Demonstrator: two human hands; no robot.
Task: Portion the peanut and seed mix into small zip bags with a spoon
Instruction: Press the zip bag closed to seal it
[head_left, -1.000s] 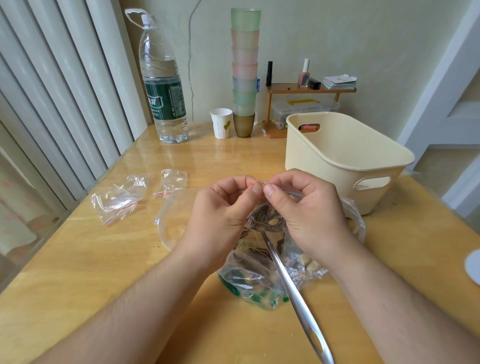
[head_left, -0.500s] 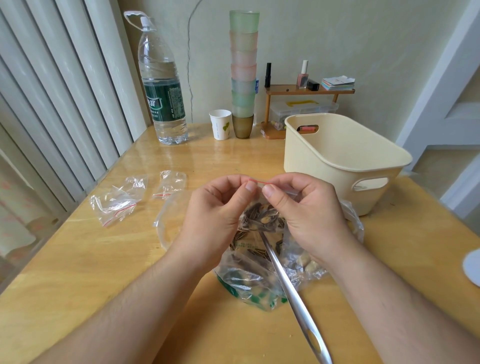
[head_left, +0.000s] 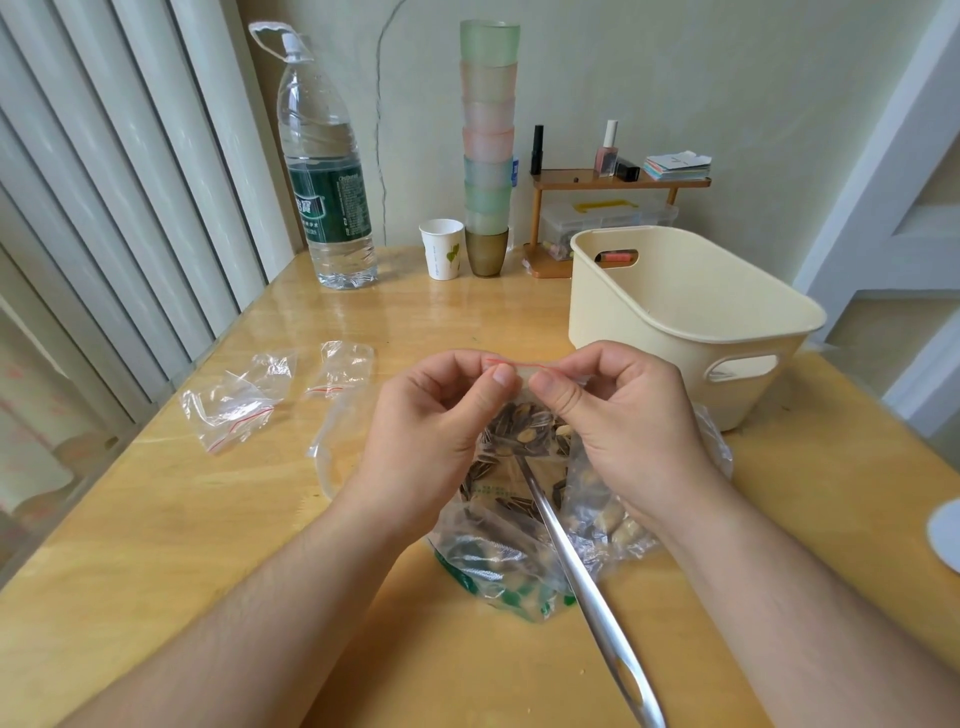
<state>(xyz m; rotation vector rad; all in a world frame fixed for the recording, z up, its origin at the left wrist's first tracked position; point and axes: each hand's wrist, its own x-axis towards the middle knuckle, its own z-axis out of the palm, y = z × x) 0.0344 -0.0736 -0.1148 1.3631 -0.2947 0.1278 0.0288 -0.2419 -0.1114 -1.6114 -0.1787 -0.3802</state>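
Here, small zip bag (head_left: 511, 370) pinched at its red-lined top between left hand (head_left: 441, 431) and right hand (head_left: 618, 431) fingers (head_left: 550, 389), above seed mix (head_left: 519, 441)

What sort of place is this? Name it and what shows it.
Most likely a home room, perhaps a bedroom or dining corner, not a workshop: a wooden table by a plain wall, a small shelf with nail polish, a stack of plastic cups and a large water bottle.

I note a small zip bag (head_left: 524, 415) with seeds, raised above the large mix bag (head_left: 519, 561); spoon (head_left: 576, 577) inside; two empty bags (head_left: 234, 405) far left.
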